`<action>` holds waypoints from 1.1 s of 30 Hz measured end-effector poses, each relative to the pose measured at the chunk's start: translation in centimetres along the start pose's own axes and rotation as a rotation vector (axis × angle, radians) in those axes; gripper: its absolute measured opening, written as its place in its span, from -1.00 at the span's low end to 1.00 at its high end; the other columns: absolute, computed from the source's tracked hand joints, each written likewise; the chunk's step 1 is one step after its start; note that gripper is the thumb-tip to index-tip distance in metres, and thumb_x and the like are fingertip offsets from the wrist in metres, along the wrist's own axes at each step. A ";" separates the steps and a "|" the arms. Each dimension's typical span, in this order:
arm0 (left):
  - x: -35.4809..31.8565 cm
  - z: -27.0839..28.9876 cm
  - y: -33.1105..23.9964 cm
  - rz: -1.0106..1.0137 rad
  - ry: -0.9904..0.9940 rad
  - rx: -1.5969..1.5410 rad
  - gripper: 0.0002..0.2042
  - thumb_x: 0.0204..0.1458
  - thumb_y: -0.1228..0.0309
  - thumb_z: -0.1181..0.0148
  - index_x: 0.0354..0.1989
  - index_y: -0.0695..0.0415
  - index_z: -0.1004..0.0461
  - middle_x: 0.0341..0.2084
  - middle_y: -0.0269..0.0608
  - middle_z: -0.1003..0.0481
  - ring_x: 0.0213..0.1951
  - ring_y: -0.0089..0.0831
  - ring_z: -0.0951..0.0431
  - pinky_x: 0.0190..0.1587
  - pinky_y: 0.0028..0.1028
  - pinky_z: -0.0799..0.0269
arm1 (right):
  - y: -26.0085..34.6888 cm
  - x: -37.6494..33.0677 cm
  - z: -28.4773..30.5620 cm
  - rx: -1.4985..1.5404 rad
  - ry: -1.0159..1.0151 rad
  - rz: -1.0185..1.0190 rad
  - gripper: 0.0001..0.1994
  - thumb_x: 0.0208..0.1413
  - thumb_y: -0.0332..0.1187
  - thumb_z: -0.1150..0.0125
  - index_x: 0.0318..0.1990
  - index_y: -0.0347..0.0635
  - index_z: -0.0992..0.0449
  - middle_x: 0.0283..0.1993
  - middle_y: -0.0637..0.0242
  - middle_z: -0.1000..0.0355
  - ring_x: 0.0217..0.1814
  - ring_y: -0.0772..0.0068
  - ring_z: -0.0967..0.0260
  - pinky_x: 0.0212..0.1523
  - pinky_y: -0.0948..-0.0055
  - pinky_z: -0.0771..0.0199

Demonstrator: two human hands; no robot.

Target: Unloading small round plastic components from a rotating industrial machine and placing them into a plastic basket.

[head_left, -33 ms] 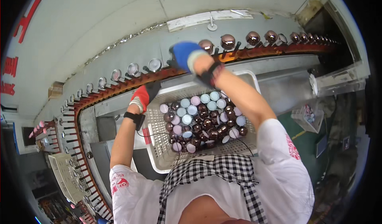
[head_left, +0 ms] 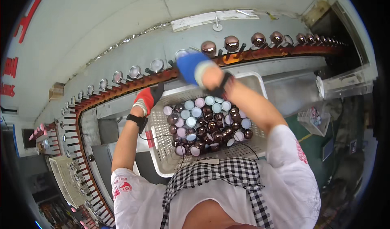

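Note:
My left hand (head_left: pixel 149 98), in a red glove with dark fingertips, is at the far left corner of a white plastic basket (head_left: pixel 161 163). Its fingers blend into the dark gap there, so I cannot see whether they grip the rim. Beyond the basket's far rim, my right hand (head_left: pixel 193 68) in a blue glove is smeared by motion in front of the peg line (head_left: pixel 231 59). A round silver piece (head_left: pixel 181 53) shows just past the blue glove. Several shiny brown rounded pieces (head_left: pixel 212 126) and pale pink or blue discs (head_left: pixel 196 112) fill the basket.
Along the curved line, brown domes (head_left: pixel 231 43) sit on pegs to the right and silver round pieces (head_left: pixel 135 71) to the left. A second white basket (head_left: pixel 67 180) stands at lower left, a clear bin (head_left: pixel 315 120) on the green floor at right. Thin black cords cross the basket.
My right hand has shifted slightly right and nearer to me, uncovering the round silver piece behind it. My left hand has stayed in place.

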State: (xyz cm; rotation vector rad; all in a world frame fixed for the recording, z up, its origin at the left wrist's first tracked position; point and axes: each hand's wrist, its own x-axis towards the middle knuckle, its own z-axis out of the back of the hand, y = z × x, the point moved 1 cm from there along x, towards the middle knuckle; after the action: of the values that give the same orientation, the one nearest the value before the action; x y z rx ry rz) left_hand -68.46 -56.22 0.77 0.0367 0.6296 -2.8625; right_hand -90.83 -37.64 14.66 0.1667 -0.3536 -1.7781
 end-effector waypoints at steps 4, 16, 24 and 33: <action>1.1 1.5 -3.0 0.410 0.208 -0.175 -0.45 0.42 -0.09 0.08 0.06 0.13 -0.68 0.02 0.20 -0.63 0.15 0.11 -0.60 0.17 -0.15 -0.48 | 0.3 -5.7 1.6 0.185 0.096 0.195 -0.68 0.11 -0.08 -0.32 -0.07 0.05 -0.79 0.06 -0.07 -0.65 0.03 -0.17 -0.64 0.06 -0.01 -0.65; 1.5 0.6 -2.9 0.367 0.214 -0.165 -0.49 0.43 -0.05 0.10 0.11 0.10 -0.62 -0.01 0.20 -0.64 0.10 0.13 -0.61 0.11 -0.11 -0.49 | -2.1 -3.1 -1.8 0.285 -0.047 0.197 -0.50 0.11 0.02 -0.37 0.06 -0.17 -0.68 0.16 -0.09 -0.60 0.21 -0.17 -0.55 0.23 0.00 -0.55; 1.5 0.0 -1.5 0.296 0.218 -0.157 -0.51 0.44 -0.03 0.11 0.14 0.09 -0.59 -0.04 0.21 -0.64 0.07 0.14 -0.62 0.08 -0.09 -0.50 | -1.6 -3.7 -0.9 0.015 0.176 0.108 -0.65 0.17 -0.14 -0.34 0.02 -0.10 -0.71 0.02 -0.03 -0.65 0.09 -0.15 -0.62 0.03 -0.01 -0.65; 1.6 1.1 -0.2 0.219 0.249 -0.129 -0.53 0.44 0.00 0.13 0.17 0.07 -0.55 -0.06 0.21 -0.65 0.03 0.16 -0.63 0.04 -0.06 -0.50 | -8.5 -3.0 -0.7 -0.292 -0.148 0.216 -0.73 0.13 -0.20 -0.37 -0.12 -0.15 -0.75 -0.17 -0.05 -0.67 -0.05 -0.08 -0.66 0.05 0.05 -0.66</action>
State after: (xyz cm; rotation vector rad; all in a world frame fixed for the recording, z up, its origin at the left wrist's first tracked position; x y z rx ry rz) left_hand -70.05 -56.83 1.71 0.4198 0.8011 -2.6203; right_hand -97.82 -33.15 11.02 -0.2044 -0.2050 -1.6100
